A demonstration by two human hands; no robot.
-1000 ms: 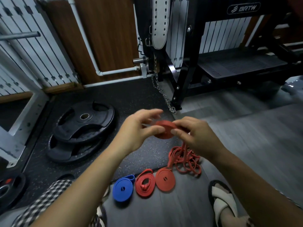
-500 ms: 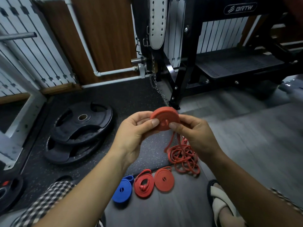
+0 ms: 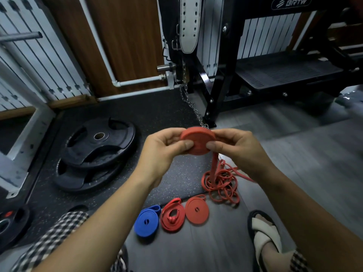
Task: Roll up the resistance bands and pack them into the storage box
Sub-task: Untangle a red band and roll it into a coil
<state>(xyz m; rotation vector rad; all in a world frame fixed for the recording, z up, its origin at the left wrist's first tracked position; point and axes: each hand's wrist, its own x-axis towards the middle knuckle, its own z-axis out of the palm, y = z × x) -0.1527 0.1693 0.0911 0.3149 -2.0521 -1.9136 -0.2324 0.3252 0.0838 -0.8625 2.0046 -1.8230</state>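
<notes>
A tightly wound orange-red band roll (image 3: 197, 140) is pinched between my left hand (image 3: 163, 150) and my right hand (image 3: 235, 148), held in the air at mid-frame. Its loose tail (image 3: 214, 167) hangs down into a tangled heap of red bands (image 3: 222, 185) on the floor. In front of my knees lie three rolled bands in a row: a blue roll (image 3: 147, 222), a loosely coiled red roll (image 3: 172, 216) and a flat orange-red roll (image 3: 197, 210). No storage box is in view.
Two stacked black weight plates (image 3: 94, 152) lie on the speckled rubber mat to the left. A black machine frame (image 3: 220, 79) with a hanging chain (image 3: 193, 108) stands behind. My sandalled foot (image 3: 265, 236) rests at lower right.
The roll has grown thicker as both hands kept turning it. It has tipped from edge-on to facing me, and the loose tail is shorter.
</notes>
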